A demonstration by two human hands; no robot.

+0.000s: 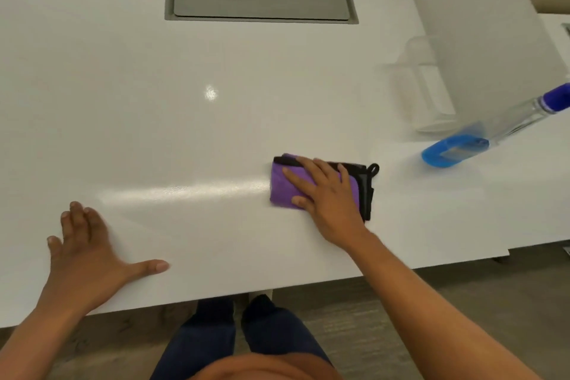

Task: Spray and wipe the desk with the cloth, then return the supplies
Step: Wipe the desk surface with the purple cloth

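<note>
**A:** From the head camera, what can't you make out?

**B:** The spray bottle (493,129) at the right edge of the frame. Its blue cap runs out of the picture, so I can't see the nozzle. It stands on the desk (154,71), its lower part holding blue liquid. Behind it, against the white divider panel (481,25), there's a faint see-through shape I can't identify. My right hand (324,191) hides the middle of the cloth (283,185), and my forearms are cut off at the bottom.

**A:** And your hands?

**B:** The right lies flat, fingers spread, pressing down on the cloth at centre right; it's not clutching it. The left hand (83,253) is open too, palm on the desk at lower left, thumb out, near the front edge.

**A:** Room to move?

**B:** Plenty. The whole left and centre of the desk is bare up to the grey recessed hatch (262,1) at top centre. The front edge runs diagonally across the lower frame, with my legs and the floor below it. The bottle stands well apart from the cloth, to its right.

**A:** Surfaces?

**B:** The desk is glossy white, with a bright streak of reflected light left of the cloth. The cloth is folded, fuzzy purple, with black trim and a small hanging loop at its right corner.
</note>
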